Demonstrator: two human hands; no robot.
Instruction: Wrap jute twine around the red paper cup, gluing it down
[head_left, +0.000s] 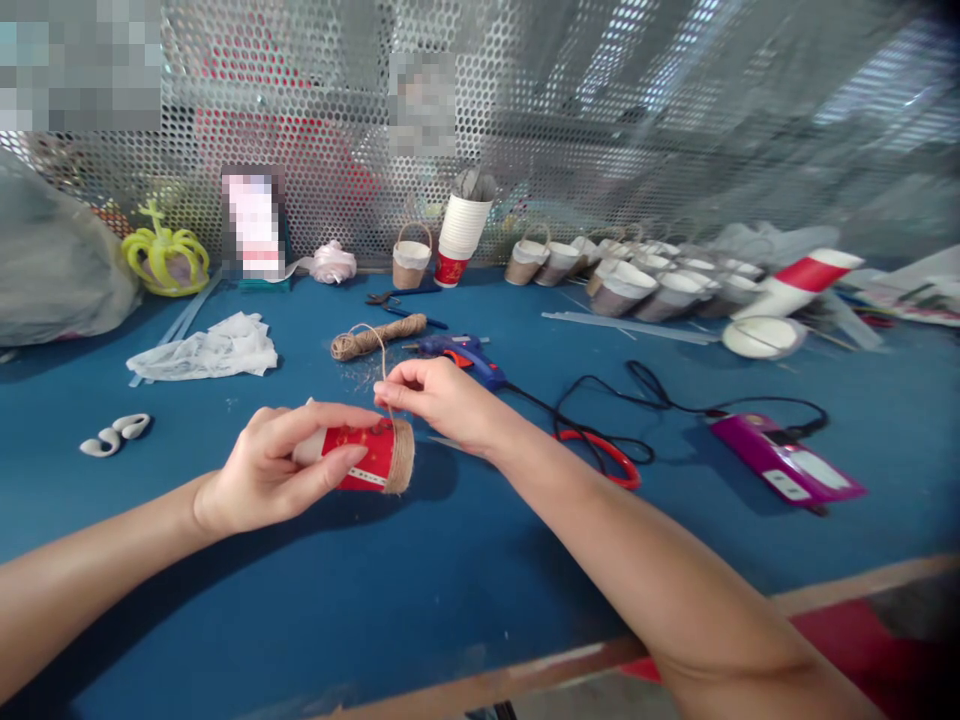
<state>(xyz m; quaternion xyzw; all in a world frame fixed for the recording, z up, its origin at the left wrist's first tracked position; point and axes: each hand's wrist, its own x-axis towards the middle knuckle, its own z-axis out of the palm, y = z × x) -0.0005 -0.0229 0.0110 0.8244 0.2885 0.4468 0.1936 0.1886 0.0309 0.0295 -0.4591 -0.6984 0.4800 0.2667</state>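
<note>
My left hand (281,465) is closed around a red paper cup (364,462), which lies on its side in the air above the table. Brown twine (402,458) is wound in a band round one end of the cup. Between the pinched fingers of my right hand (435,400) runs the loose strand of that twine, just above the cup. From there the strand loops up and back to a twine skein (379,337) lying behind my hands. A blue glue gun (465,355) rests beyond my right hand, its cord trailing right.
Scissors with red handles (611,460) lie partly under my right forearm. A purple power strip (787,460) sits at right. Along the back stand several twine-wrapped cups (660,285), a cup stack (463,235) and pliers (405,305). White cloth (206,348) and earbuds (115,435) lie left.
</note>
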